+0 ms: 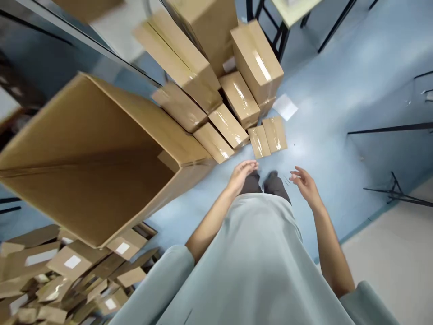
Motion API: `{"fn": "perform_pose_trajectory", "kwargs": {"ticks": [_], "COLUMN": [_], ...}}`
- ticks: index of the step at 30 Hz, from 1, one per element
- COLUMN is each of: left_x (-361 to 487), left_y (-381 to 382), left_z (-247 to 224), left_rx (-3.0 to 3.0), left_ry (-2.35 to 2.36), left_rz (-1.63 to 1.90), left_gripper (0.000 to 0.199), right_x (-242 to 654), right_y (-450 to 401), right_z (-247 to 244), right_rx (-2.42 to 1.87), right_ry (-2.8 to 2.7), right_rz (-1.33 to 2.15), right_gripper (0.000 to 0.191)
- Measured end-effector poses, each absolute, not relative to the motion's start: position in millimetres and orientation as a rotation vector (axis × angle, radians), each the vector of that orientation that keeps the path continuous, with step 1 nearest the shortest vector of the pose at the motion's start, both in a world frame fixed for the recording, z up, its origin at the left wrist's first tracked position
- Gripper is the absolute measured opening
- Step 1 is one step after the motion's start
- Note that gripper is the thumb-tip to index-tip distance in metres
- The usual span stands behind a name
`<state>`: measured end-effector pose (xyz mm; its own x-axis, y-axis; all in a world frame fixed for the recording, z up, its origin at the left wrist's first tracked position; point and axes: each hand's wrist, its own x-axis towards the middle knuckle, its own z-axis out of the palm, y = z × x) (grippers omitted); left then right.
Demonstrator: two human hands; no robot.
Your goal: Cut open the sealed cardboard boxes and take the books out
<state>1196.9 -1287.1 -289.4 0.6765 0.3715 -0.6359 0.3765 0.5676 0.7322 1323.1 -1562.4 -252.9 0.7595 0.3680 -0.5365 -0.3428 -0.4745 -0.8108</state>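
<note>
My left hand hangs in front of my body above the blue floor, its fingers bent a little and nothing in it. To the right, my right hand is held out with its fingers apart, also holding nothing. Two small taped boxes, one beside the other, lie on the floor just beyond my hands. Closest to my left hand among the stacked cartons is a taped box. A large open carton stands at the left, a small piece of cardboard showing inside it.
Taped cartons are stacked at the top centre. A heap of boxes fills the lower left. White paper lies on the floor. A table with black legs is at the top, and black metal legs reach in from the right.
</note>
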Motion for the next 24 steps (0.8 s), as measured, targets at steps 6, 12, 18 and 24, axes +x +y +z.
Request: {"fn": "perform_pose_trajectory", "kwargs": {"ticks": [6,12,18,24], "left_x": [1233.0,1252.0,1261.6,1261.7], "left_y": [-1274.5,-1278.0,-1274.2,-1246.6], "left_z": [-394.8,-482.8,-599.5,-775.1], "left_rx": [1.044,0.992,0.908,0.775], "left_ry": [1.259,1.495,1.598,1.631], "left_rz": [-0.130,-0.176,-0.270,-0.311], "left_gripper": [0.036,0.034,0.060,0.086], "right_x": [1434.9,1520.6,1578.1,1628.0], "right_y": [-1575.2,-1568.1,-1548.6,-1516.4], "right_z": [-354.2,-462.1,-590.2,-773.4], "right_rx": [-1.918,-2.053,-2.196,-2.209], "right_ry": [0.197,0.327,0.355,0.297], "right_rz": [1.103,1.286,1.382,1.398], "right_gripper": [0.090,0.090,0.093,0.097]}}
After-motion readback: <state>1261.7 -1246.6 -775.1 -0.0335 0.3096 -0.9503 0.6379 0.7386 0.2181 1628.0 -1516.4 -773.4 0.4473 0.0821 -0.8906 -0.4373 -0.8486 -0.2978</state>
